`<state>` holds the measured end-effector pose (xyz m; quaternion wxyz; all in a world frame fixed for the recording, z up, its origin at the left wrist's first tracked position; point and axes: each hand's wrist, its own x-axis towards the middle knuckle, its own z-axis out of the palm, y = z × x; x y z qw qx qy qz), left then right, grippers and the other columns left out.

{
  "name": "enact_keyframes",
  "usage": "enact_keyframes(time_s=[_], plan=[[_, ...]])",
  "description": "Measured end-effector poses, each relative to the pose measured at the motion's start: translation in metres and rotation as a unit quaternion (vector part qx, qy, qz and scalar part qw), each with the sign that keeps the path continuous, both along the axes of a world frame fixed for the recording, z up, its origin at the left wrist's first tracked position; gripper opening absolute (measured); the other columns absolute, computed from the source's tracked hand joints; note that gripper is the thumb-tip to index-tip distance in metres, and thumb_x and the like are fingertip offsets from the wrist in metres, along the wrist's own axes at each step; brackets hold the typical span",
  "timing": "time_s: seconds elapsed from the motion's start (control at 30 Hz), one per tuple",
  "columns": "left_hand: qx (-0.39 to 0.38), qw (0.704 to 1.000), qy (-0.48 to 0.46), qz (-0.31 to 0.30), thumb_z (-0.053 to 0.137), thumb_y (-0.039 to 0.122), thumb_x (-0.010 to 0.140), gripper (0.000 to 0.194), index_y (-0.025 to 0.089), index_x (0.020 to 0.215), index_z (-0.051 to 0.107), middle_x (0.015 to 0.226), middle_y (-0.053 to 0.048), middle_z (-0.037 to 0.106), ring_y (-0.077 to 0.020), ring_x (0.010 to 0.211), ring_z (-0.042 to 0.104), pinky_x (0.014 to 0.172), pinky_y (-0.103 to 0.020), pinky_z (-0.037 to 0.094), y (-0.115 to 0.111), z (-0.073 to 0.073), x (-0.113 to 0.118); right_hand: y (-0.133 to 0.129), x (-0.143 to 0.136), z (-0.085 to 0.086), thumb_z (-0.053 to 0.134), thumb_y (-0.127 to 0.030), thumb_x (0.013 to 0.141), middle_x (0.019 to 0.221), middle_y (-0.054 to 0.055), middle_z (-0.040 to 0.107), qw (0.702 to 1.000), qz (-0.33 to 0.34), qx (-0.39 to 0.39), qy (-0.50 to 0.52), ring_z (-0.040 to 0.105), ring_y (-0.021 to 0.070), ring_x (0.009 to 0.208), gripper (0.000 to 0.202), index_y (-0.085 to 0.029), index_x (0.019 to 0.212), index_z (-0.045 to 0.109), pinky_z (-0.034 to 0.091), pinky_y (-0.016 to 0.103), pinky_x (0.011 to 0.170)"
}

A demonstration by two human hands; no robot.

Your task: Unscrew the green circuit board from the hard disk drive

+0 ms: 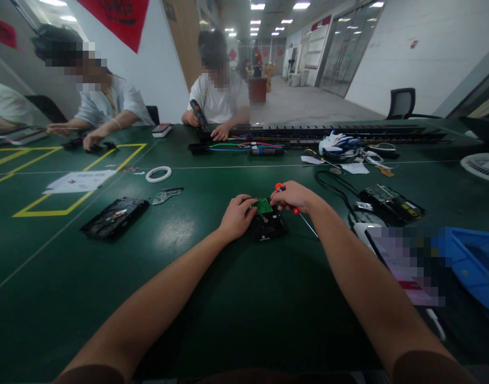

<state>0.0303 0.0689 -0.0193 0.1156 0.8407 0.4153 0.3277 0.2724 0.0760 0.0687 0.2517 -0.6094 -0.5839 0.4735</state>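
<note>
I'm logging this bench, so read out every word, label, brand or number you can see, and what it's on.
No text is legible enough to quote.
Large red banner: dark lettering, blurred and cut off.
White sheet at left: print too blurred.
Black unit at center: small pale marks, too small.
Screen at right: partly pixelated, unreadable.

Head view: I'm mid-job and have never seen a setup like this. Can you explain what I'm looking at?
There is no machine arm here: a head-worn camera looks down over a person's own bare hands. The left hand touches a small black casing with a green circuit board. The right hand holds a screwdriver, its shaft pointing away from the casing. On the green table also lie another black casing, a white ring and gloves. Co-workers sit across.
</note>
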Motion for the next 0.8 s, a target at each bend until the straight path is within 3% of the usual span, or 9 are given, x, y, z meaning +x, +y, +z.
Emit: enact_keyframes(time_s=[0.3, 0.47, 0.63, 0.73, 0.8], plan=[[0.002, 1.000, 0.014, 0.004, 0.058, 0.030, 0.110, 0.034, 0.021, 0.139, 0.073, 0.138, -0.014, 0.065, -0.0306, 0.132, 0.060, 0.115, -0.050, 0.052, 0.000, -0.003, 0.001, 0.000, -0.001, -0.002, 0.075, -0.014, 0.077, 0.060, 0.003, 0.065, 1.000, -0.003, -0.002, 0.005, 0.049, 0.0093, 0.050, 0.009, -0.015, 0.068, 0.072, 0.037, 0.022, 0.042], [0.004, 1.000, 0.020, 0.010, 0.054, 0.032, 0.111, 0.036, 0.020, 0.140, 0.073, 0.139, -0.015, 0.065, -0.0308, 0.133, 0.060, 0.116, -0.051, 0.053, -0.001, -0.004, 0.002, 0.000, 0.000, 0.002, 0.075, -0.013, 0.082, 0.082, 0.008, 0.077, 0.999, -0.026, 0.005, 0.029, 0.059, 0.0102, 0.056, 0.006, -0.015, 0.080, 0.070, 0.041, 0.021, 0.043], [0.026, 0.999, 0.035, 0.022, 0.049, 0.034, 0.113, 0.040, 0.019, 0.142, 0.071, 0.146, -0.016, 0.063, -0.0325, 0.137, 0.057, 0.116, -0.054, 0.052, -0.006, 0.002, 0.002, 0.001, 0.018, 0.006, 0.075, -0.022, 0.094, 0.084, 0.006, 0.073, 0.995, -0.088, 0.037, 0.019, 0.068, 0.0133, 0.058, 0.018, -0.018, 0.105, 0.062, 0.051, 0.023, 0.047], [0.057, 0.997, 0.052, -0.011, 0.050, 0.037, 0.112, 0.041, 0.020, 0.144, 0.069, 0.149, -0.016, 0.062, -0.0339, 0.141, 0.053, 0.117, -0.057, 0.050, -0.016, 0.014, 0.006, 0.001, 0.031, 0.007, 0.085, -0.034, 0.090, 0.096, 0.007, 0.076, 0.985, -0.128, 0.081, -0.080, 0.072, 0.0161, 0.058, 0.051, -0.022, 0.129, 0.054, 0.057, 0.026, 0.050], [0.063, 0.994, 0.068, -0.052, 0.052, 0.041, 0.112, 0.040, 0.020, 0.140, 0.071, 0.146, -0.015, 0.064, -0.0335, 0.140, 0.054, 0.118, -0.057, 0.049, -0.026, 0.022, 0.011, 0.003, 0.039, 0.008, 0.080, -0.042, 0.095, 0.101, 0.008, 0.079, 0.967, -0.120, 0.097, -0.201, 0.075, 0.0172, 0.061, 0.048, -0.022, 0.131, 0.057, 0.060, 0.027, 0.055]])
